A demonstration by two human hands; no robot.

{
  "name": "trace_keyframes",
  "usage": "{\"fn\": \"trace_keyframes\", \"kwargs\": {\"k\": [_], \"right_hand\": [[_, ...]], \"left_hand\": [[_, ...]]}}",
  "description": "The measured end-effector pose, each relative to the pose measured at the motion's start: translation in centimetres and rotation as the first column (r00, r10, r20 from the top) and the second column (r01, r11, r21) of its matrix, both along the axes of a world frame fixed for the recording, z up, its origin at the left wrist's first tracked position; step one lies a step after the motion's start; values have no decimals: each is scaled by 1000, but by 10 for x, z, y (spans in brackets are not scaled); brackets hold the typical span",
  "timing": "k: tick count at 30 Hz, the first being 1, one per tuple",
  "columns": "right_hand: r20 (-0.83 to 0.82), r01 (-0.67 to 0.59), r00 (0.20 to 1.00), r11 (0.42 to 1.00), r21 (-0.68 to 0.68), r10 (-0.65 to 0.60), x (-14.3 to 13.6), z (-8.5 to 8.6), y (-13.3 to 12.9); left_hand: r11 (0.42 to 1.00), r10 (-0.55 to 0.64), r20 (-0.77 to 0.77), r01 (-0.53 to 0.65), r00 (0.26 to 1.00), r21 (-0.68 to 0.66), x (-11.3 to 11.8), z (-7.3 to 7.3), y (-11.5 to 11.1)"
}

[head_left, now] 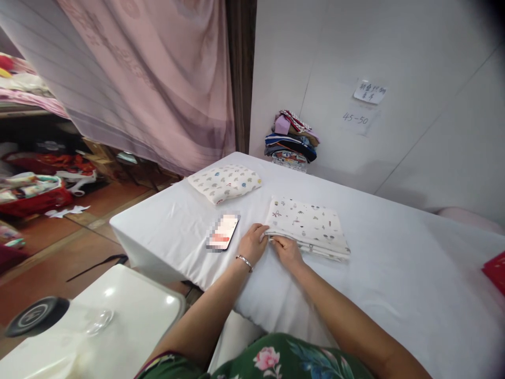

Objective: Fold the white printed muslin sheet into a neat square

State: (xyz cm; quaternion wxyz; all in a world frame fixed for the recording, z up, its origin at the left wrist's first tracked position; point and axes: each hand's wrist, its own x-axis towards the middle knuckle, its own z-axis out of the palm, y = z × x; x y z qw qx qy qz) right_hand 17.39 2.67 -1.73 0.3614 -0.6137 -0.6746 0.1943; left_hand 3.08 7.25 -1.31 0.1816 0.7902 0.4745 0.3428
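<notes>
A white cloth with small printed figures (307, 223) lies folded in layers on the white-covered table (374, 263). My left hand (253, 243), with a bracelet at the wrist, has its fingers closed on the cloth's near left corner. Just right of it, my right hand (287, 251) pinches the near edge of the same cloth. Left of my hands lies a phone (224, 231) with a lit, blurred screen. Behind the phone rests a white patterned pillow (226, 183).
Folded clothes (292, 138) are stacked by the wall at the table's far side. A pink curtain (158, 79) hangs at the left. A white surface (130, 316) with a black round object (38, 316) stands at lower left. Something red (495, 271) lies at the right edge.
</notes>
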Motion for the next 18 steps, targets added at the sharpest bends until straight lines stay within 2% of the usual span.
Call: {"fn": "trace_keyframes", "kwargs": {"k": [7, 12, 15, 18], "right_hand": [[-96, 8, 995, 998, 67, -2, -5, 1, 1], [-198, 28, 980, 999, 22, -23, -6, 1, 2], [-206, 17, 978, 1000, -13, -19, -5, 1, 3], [-182, 11, 983, 1000, -18, -14, -4, 0, 3]], "left_hand": [[1000, -22, 26, 23, 999, -9, -1, -4, 0], [999, -23, 23, 24, 999, -35, 1, -5, -4], [998, 29, 30, -28, 999, -56, 4, -1, -11], [988, 140, 7, -140, 990, -62, 7, 5, -19]]}}
